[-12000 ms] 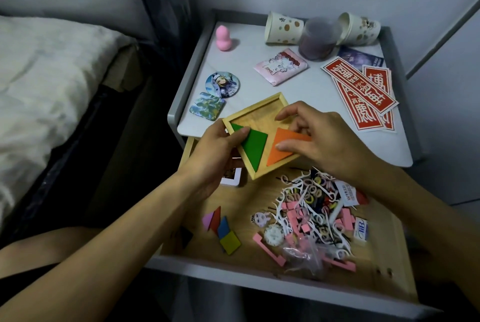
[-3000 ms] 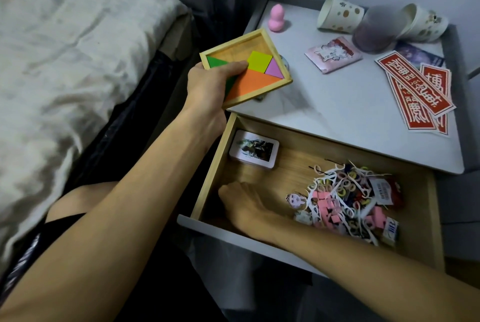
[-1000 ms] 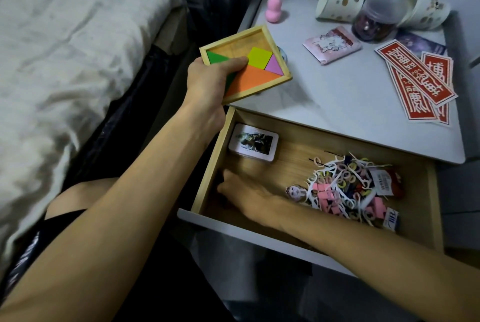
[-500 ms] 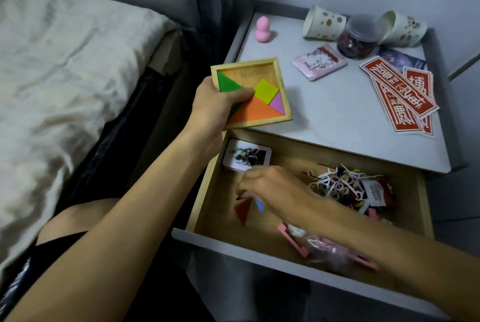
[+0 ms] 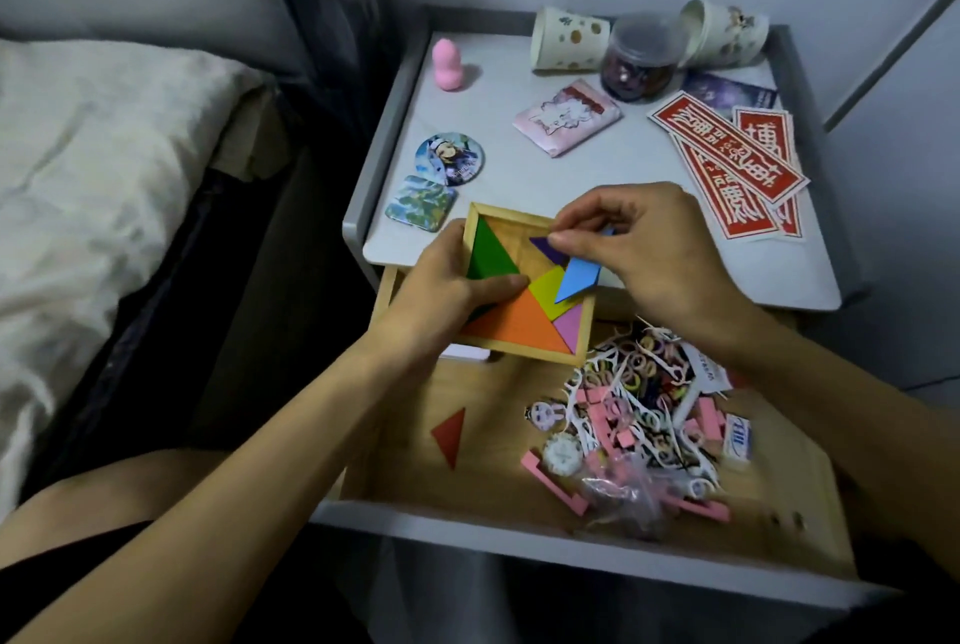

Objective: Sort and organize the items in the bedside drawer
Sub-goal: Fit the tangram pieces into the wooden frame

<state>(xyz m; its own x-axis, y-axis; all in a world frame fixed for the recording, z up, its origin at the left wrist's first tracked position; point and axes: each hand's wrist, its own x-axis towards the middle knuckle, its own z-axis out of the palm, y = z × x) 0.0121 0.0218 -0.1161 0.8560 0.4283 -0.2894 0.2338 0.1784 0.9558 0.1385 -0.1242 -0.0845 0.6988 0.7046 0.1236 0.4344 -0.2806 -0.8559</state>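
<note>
Fingertips (image 5: 560,241) of the right hand (image 5: 644,248) are pinched together on a blue parallelogram (image 5: 576,280), which hangs tilted over a wooden tray (image 5: 524,351). The left hand (image 5: 447,290) grips the tray, fingers curled round its left rim and thumb pressed flat across the pieces. On the near side of the fingers the drawer (image 5: 519,534) stands pulled open. A red triangle (image 5: 451,433) lies alone on its wooden floor below the left hand. Below the right hand lies a tangled heap of floss picks and hair bands (image 5: 639,399), with pink clips and a crumpled plastic bag (image 5: 618,493) at its near edge. Under the fingers, the tray holds a green triangle (image 5: 491,259), an orange triangle (image 5: 519,321), a yellow square (image 5: 545,287) and a pink triangle (image 5: 570,326). A purple piece (image 5: 548,251) sits just beneath the right thumb; whether it is held too, I cannot tell. Beyond the fingers, on the nightstand top (image 5: 519,176), lie a square badge (image 5: 422,203) and a round badge (image 5: 449,158) to the left. A pink packet (image 5: 567,124) lies straight ahead, and red stickers (image 5: 727,160) lie to the right. Farthest off are a pink sponge (image 5: 448,64), two tipped paper cups (image 5: 569,39) and a lidded jar (image 5: 641,59) between them.
</note>
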